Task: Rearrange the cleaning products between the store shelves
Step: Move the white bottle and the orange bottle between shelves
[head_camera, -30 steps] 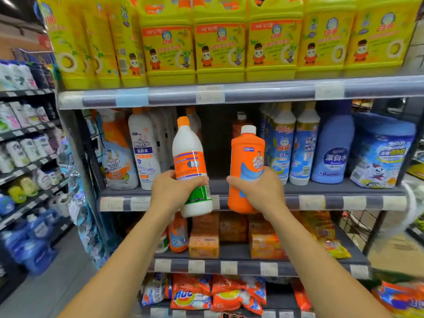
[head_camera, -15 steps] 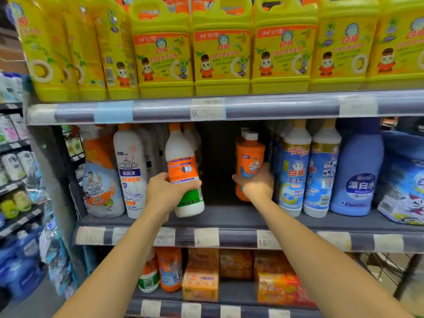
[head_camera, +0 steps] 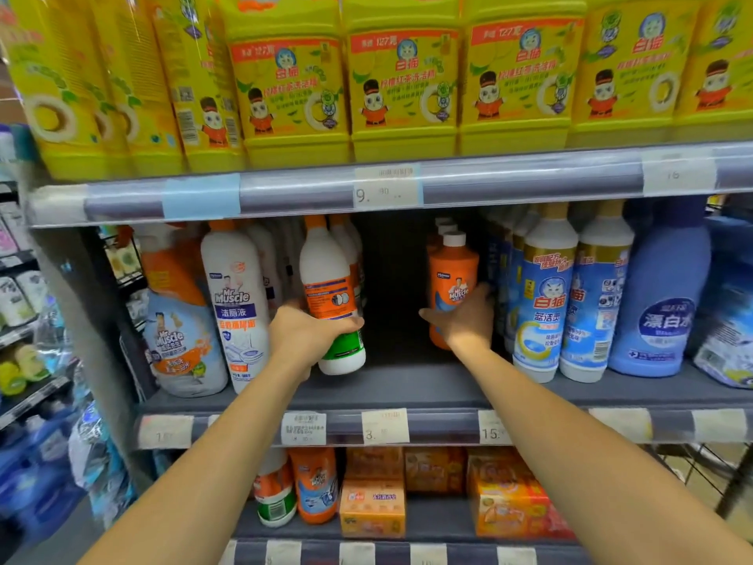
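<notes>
My left hand (head_camera: 303, 334) grips a white bottle (head_camera: 330, 279) with an orange cap and an orange and green label, held tilted just above the middle shelf (head_camera: 407, 387). My right hand (head_camera: 462, 320) wraps its fingers round the lower part of an orange bottle (head_camera: 452, 275) with a white cap. That bottle stands upright deep on the same shelf, in front of more orange bottles. A dark gap on the shelf lies between the two bottles.
White Mr Muscle bottles (head_camera: 238, 303) stand left of the white bottle. Blue and white bottles (head_camera: 546, 295) and a blue jug (head_camera: 660, 295) fill the right. Yellow jugs (head_camera: 403, 87) line the top shelf. Orange boxes (head_camera: 373, 507) sit on the shelf below.
Both hands moved forward into the middle shelf. The orange bottle went from in front of the shelf edge to standing at the back. The white bottle moved in over the shelf.
</notes>
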Available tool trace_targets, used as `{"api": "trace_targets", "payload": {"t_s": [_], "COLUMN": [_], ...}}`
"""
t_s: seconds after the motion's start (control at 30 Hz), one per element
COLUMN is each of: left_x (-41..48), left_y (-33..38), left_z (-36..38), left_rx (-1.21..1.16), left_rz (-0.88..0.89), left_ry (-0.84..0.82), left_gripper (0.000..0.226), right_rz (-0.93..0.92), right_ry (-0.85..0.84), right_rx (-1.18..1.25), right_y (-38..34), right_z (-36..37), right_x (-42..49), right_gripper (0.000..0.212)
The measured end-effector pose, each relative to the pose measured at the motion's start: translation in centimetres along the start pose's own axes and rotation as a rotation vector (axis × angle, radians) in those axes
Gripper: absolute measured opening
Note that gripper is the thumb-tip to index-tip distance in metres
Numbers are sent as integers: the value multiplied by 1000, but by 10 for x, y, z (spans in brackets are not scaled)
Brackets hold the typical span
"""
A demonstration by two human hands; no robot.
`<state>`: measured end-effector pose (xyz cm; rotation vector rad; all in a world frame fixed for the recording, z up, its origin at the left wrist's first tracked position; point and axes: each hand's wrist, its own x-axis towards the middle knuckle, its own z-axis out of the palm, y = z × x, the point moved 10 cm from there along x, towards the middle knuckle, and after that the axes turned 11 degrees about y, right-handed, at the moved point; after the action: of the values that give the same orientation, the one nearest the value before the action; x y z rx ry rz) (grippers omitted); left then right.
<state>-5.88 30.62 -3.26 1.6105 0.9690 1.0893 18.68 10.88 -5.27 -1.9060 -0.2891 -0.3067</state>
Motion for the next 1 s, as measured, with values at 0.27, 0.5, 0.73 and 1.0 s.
{"api": "trace_targets", "payload": {"t_s": [0.27,0.5,0.73,1.0], "left_x": [35,47,52,55], "left_y": [0,-13,-22,-25], "left_z": [27,42,44,51], "left_rx": [46,197,157,182], "left_rz": [59,80,78,129], "left_ry": [21,67,107,74], "left_gripper": [51,68,77,81], "right_rz": [-173,-648,-686,-658], "right_ry": [-297,-337,-283,-278], "right_rx": [-306,-760,-853,-848], "right_y": [1,8,19,22], "right_z": [-30,-42,-38,-37], "right_x": [-54,-118,-122,-124], "right_gripper": [59,79,90,90]}}
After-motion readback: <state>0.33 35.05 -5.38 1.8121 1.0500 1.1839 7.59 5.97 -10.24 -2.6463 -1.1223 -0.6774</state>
